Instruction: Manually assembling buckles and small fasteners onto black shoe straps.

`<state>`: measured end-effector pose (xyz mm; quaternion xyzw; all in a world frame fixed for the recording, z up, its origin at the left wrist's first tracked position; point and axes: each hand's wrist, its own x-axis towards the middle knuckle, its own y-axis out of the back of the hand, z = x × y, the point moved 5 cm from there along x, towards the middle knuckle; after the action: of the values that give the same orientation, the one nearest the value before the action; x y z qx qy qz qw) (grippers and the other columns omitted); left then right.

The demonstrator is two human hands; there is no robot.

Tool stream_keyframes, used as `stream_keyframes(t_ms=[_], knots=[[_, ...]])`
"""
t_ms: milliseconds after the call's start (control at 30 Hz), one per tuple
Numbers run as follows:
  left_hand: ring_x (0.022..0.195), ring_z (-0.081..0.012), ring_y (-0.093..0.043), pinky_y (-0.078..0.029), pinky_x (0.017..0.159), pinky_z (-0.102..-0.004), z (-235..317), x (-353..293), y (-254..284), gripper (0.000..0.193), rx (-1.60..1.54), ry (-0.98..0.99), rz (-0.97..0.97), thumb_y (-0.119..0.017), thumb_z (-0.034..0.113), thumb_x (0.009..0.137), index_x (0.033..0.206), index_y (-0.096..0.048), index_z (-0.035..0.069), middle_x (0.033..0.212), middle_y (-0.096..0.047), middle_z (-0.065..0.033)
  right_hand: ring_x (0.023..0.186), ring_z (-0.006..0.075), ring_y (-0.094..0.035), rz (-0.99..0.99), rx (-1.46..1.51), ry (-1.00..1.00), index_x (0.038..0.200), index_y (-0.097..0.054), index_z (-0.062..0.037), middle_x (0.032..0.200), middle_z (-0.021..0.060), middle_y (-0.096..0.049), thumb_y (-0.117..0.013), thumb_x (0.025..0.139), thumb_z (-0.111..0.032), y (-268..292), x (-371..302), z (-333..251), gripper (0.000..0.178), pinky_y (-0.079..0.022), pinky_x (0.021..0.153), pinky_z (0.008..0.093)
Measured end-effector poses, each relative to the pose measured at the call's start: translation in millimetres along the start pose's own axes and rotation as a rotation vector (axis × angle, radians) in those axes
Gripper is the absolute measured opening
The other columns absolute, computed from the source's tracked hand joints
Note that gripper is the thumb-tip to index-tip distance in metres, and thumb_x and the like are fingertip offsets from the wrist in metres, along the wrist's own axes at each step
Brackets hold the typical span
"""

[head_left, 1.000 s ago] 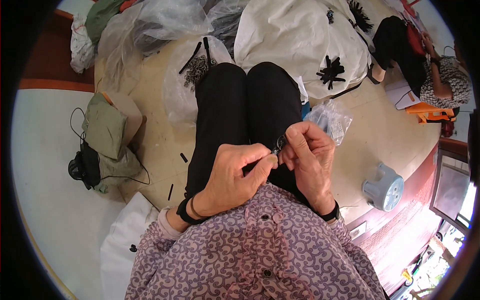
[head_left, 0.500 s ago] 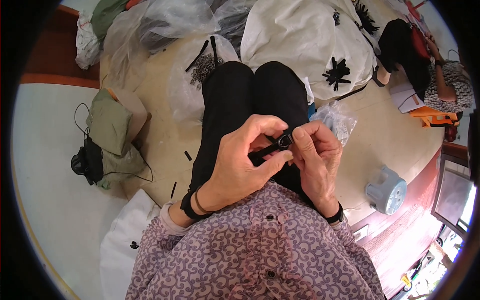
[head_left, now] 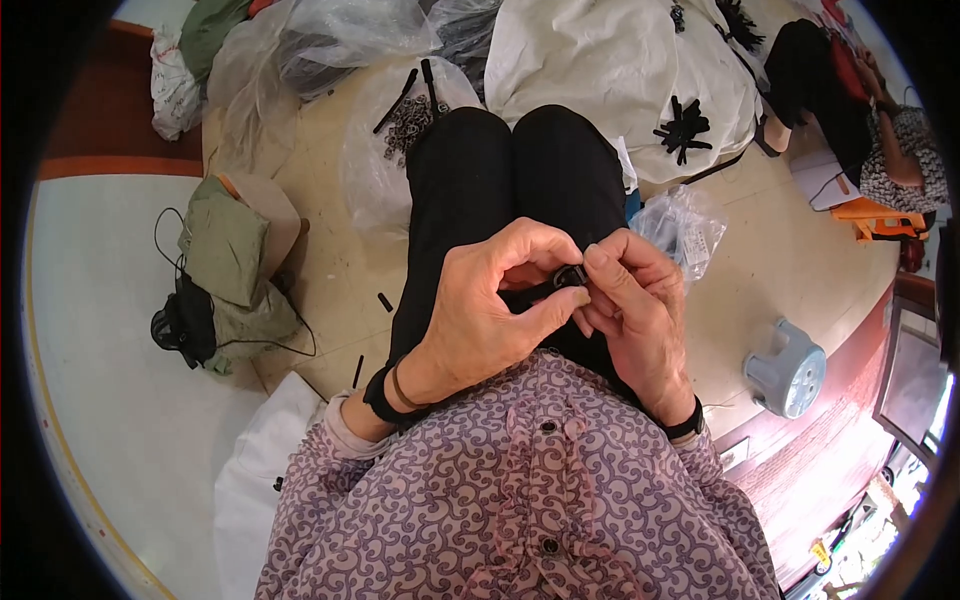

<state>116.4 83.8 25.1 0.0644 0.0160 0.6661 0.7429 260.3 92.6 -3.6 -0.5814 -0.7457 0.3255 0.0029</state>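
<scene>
Above my lap, both hands meet at a short black strap (head_left: 528,297) with a small dark buckle (head_left: 571,275) at its end. My left hand (head_left: 490,305) curls round the strap, its thumb and forefinger tips pinching at the buckle. On the buckle's other side, my right hand (head_left: 640,315) is closed, with thumb and forefinger gripping its edge. Fingers cover much of the strap, so how it runs through the buckle cannot be made out.
Beyond my knees, metal buckles (head_left: 408,128) lie on a clear plastic bag (head_left: 362,185). A white sack (head_left: 580,70) carries a black strap bundle (head_left: 684,130). A blue stool (head_left: 790,370) stands right; another person (head_left: 895,150) sits far right. A khaki cloth bundle (head_left: 225,245) lies left.
My left thumb and forefinger have drawn in on the buckle, which is now more covered. The right hand keeps its pinch. The whole view has shifted slightly.
</scene>
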Motion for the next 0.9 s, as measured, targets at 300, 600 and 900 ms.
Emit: stream_keyframes(t_ms=[300,600,900], knots=[[0.066,-0.0131,-0.065,-0.051,0.06,-0.0241,5,12,0,0.026,0.166,-0.077,-0.193,-0.073,-0.003,0.073,0.093,-0.058,0.001,0.08,-0.064,-0.0079,0.047,0.0035,-0.037,-0.009,-0.023,-0.014,0.079,-0.059,-0.0019,0.056,-0.004,-0.043,-0.063,0.094,-0.019,3,0,4,0.023,-0.033,0.045,0.0211],[0.059,-0.0114,-0.061,-0.049,0.056,-0.0234,-1,13,-4,0.026,0.198,-0.059,-0.279,-0.072,-0.003,0.069,0.088,-0.055,0.002,0.075,-0.059,-0.0045,0.053,0.0035,-0.044,0.032,-0.147,0.009,0.08,-0.059,-0.001,0.061,-0.0027,-0.05,-0.061,0.095,-0.016,4,-7,8,0.021,-0.034,0.049,0.0199],[0.061,-0.0078,-0.06,-0.044,0.052,-0.0227,-4,11,-3,0.026,0.046,0.03,-0.284,-0.071,0.0,0.072,0.088,-0.052,0.003,0.068,-0.06,-0.0043,0.053,0.0026,-0.042,0.09,-0.099,0.058,0.082,-0.059,-0.0027,0.063,-0.0039,-0.05,-0.059,0.097,-0.015,2,-8,3,0.019,-0.035,0.049,0.0198]])
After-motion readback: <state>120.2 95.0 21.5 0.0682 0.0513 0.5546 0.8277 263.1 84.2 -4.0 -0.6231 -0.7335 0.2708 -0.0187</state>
